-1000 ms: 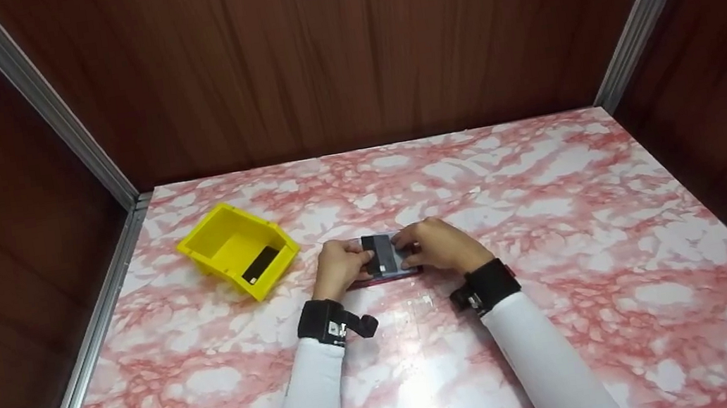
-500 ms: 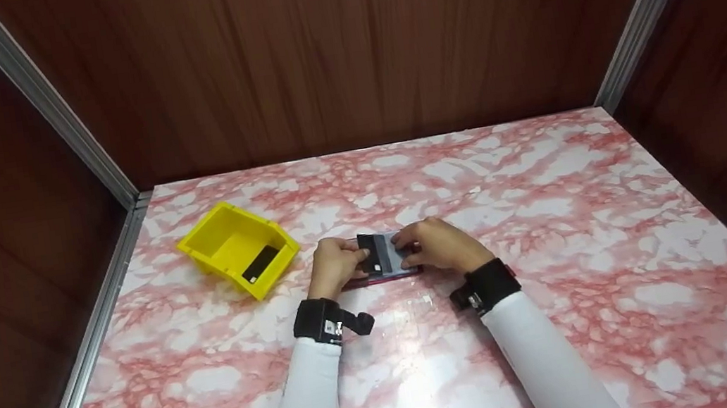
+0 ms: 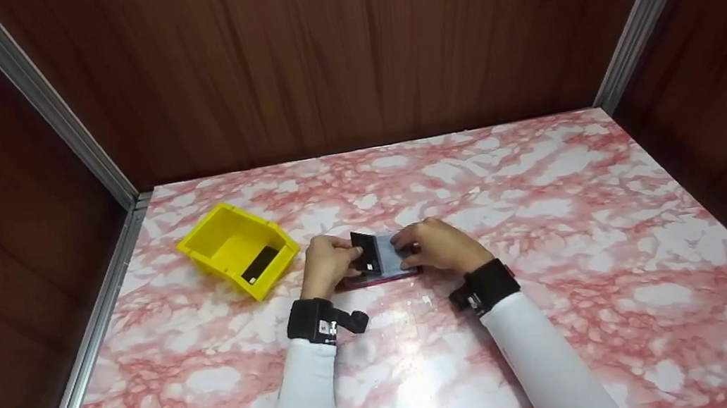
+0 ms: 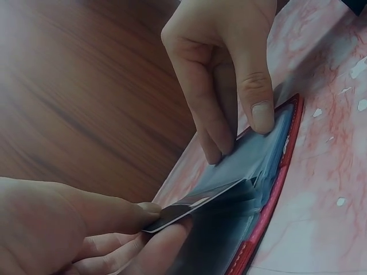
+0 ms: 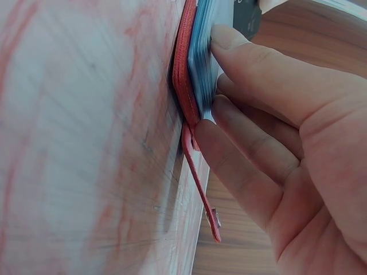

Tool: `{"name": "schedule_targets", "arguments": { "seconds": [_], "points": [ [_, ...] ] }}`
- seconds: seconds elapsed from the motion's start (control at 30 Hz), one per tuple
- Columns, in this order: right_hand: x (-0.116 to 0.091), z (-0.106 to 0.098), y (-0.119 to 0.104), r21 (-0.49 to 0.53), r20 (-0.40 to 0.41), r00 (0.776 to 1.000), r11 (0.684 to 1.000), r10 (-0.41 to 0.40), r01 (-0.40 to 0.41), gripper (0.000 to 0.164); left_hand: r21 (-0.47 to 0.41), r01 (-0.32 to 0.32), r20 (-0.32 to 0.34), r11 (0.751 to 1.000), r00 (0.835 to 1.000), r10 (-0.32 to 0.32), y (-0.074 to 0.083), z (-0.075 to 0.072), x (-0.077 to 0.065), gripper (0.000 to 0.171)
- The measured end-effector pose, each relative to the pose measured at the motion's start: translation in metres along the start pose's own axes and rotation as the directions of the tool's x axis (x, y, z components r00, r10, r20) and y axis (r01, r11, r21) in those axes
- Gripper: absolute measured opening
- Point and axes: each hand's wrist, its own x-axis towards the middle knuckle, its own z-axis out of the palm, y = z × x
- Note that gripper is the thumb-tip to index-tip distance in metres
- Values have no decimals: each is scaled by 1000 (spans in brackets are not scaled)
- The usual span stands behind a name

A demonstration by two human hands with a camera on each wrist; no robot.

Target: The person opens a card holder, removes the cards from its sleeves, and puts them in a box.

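Observation:
A red card holder (image 5: 182,69) with clear plastic sleeves (image 3: 391,258) lies spread on the table in front of me. My left hand (image 3: 328,263) pinches a black card (image 3: 365,245) between thumb and fingers on the holder's left side. In the left wrist view the card tilts up from the holder, its far edge meeting the clear sleeves. My right hand (image 3: 442,244) holds the right side, thumb and fingertips on the stack of sleeves. A red strap with a metal snap (image 5: 213,217) sticks out from the holder in the right wrist view.
To the left stands a yellow bin (image 3: 228,251) with a black card-like piece (image 3: 260,265) at its front. The red-and-white marbled table (image 3: 551,220) is bounded by brown wood-grain panels (image 3: 342,50) and metal posts (image 3: 43,99).
My left hand has moved left, drawing the black card leftward and tilting it up off the sleeves. The right hand has stayed in place.

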Motion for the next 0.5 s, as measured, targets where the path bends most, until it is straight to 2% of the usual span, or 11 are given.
{"name": "schedule_targets", "arguments": {
  "seconds": [0.5],
  "points": [
    [-1, -1, -2, -2, 3, 1000, 1000, 22, -22, 38, 45, -9, -32, 999, 999, 11, 3, -11, -1, 23]
  ]
}}
